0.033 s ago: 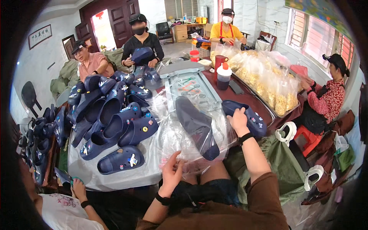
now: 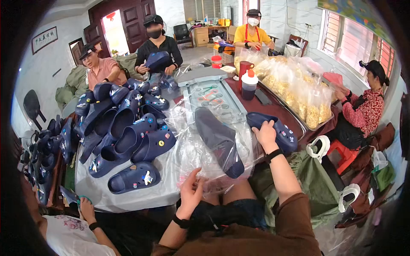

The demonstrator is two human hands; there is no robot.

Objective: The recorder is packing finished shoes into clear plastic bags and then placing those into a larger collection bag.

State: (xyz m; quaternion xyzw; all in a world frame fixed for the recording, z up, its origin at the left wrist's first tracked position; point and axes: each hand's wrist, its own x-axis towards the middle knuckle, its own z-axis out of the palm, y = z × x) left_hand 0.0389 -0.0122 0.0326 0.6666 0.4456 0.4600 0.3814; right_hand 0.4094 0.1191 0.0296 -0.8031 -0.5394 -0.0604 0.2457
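A navy clog [image 2: 220, 143] lies sole up inside a clear plastic bag [image 2: 252, 147] at the table's front edge. My left hand [image 2: 191, 194] is at the bag's near left edge, its fingers curled at the film. To the right of the bag, a second navy clog [image 2: 285, 135] has small charms on its toe. My right hand [image 2: 265, 133] grips this clog by its upper edge, fingers over the opening. A single navy clog [image 2: 134, 177] with charms rests to the left of my left hand.
Navy clogs [image 2: 124, 115] are heaped on the left. Beyond the bag stands a grey plastic tray [image 2: 232, 96]. A bottle with a red cap [image 2: 249, 85] and a metal tray [image 2: 314, 127] of filled bags are at the right. Several co-workers sit around the table; one's hand [image 2: 87, 210] is at lower left.
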